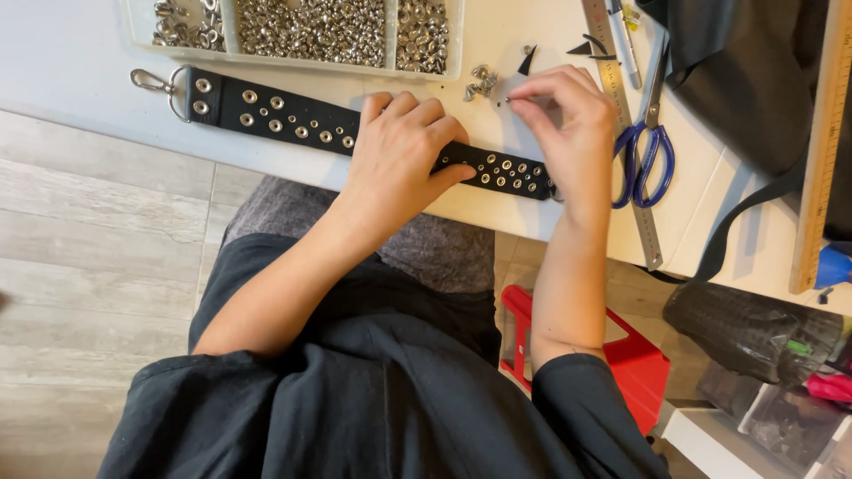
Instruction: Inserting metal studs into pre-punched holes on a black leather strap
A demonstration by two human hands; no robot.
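I pinned the black studded leather strap (293, 120) flat on the counter (71, 71) with my left hand (399, 155), fingers spread open, while my right hand (568, 124) pinched shut on a tiny rivet (503, 103) above the strap's end, best kept vertical over its hole.

A white desk (497, 40) carries everything. A black studded strap (293, 120) lies along its near edge, passing under the left hand's fingers (417, 120). Beyond those fingers sits a clear compartment tray (311, 31) filled with silver eyelets. A few loose eyelets (482, 82) lie just beside the right hand's fingers (532, 102). Outward of these lie a metal ruler (626, 124), blue-handled scissors (646, 151), black fabric (754, 80) and a wooden ruler (821, 151).
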